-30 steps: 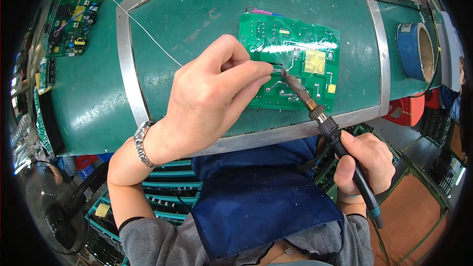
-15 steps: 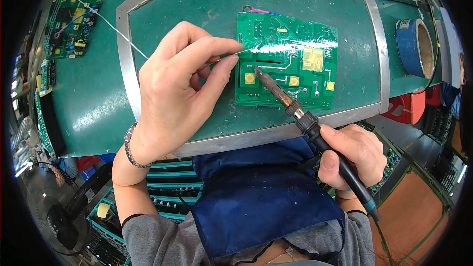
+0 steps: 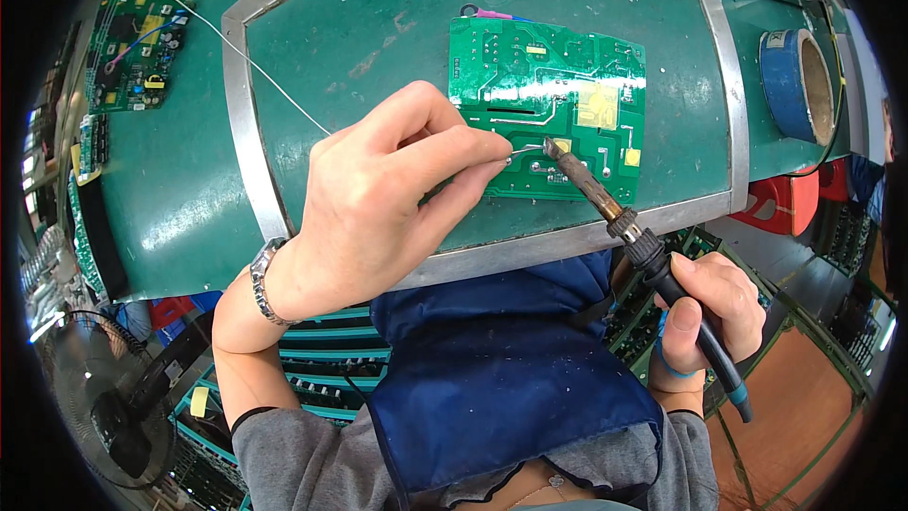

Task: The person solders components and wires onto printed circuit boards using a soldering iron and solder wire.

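A green circuit board (image 3: 530, 80) lies on the green bench top with its soldered side up and yellow tape squares on it. My left hand (image 3: 397, 180) pinches a thin solder wire (image 3: 530, 148) between thumb and finger over the board's lower left part. In my right hand (image 3: 714, 312) is a soldering iron (image 3: 648, 255), gripped by its black handle. The iron's tip is by the wire's end, close to a yellow tape square; whether they touch I cannot tell. Fingers of my left hand hide the board's lower left corner.
A metal strip (image 3: 530, 254) frames the work area. Another populated circuit board (image 3: 137, 47) lies at the far left. A blue tape roll (image 3: 794, 85) stands at the right, with a red stool (image 3: 780, 203) below it. A fan (image 3: 118, 407) is at the lower left.
Both hands have moved right and a little down or across over the board. The wire and iron tip went from the board's left part toward its lower middle. The board has shifted slightly.
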`<action>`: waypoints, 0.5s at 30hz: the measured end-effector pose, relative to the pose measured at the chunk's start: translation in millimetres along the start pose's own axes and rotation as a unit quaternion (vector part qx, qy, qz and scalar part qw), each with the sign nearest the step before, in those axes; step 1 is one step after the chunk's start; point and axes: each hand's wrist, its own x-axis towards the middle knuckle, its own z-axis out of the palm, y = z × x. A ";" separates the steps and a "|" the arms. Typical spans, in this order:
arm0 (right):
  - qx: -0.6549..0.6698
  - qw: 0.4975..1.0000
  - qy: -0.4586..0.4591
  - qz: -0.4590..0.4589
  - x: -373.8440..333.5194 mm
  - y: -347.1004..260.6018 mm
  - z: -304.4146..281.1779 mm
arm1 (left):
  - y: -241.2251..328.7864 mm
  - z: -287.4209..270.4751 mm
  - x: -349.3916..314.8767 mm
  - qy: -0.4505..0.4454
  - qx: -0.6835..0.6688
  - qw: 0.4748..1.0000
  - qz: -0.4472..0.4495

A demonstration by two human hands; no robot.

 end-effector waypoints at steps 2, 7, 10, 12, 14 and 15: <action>0.008 1.000 -0.012 -0.010 0.6 0.9 -0.3 | 0.6 1.7 0.3 -0.009 0.006 1.000 0.005; 0.012 0.999 -0.023 -0.031 0.1 1.9 2.9 | -4.4 9.1 -1.5 0.003 -0.003 0.999 0.033; 0.016 0.999 -0.024 -0.031 1.1 -0.7 5.4 | -4.2 8.6 -1.5 0.003 -0.002 0.999 0.033; 0.023 0.998 -0.050 -0.033 4.5 -2.8 5.5 | -2.1 4.6 -0.9 0.005 0.003 0.999 0.032; 0.035 0.997 -0.064 -0.035 7.3 -3.4 6.7 | 0.2 -1.2 -0.4 -0.018 0.029 0.999 0.007; 0.047 0.995 -0.079 -0.037 8.8 -3.8 6.7 | 0.0 -2.7 -0.9 -0.018 0.030 0.999 0.007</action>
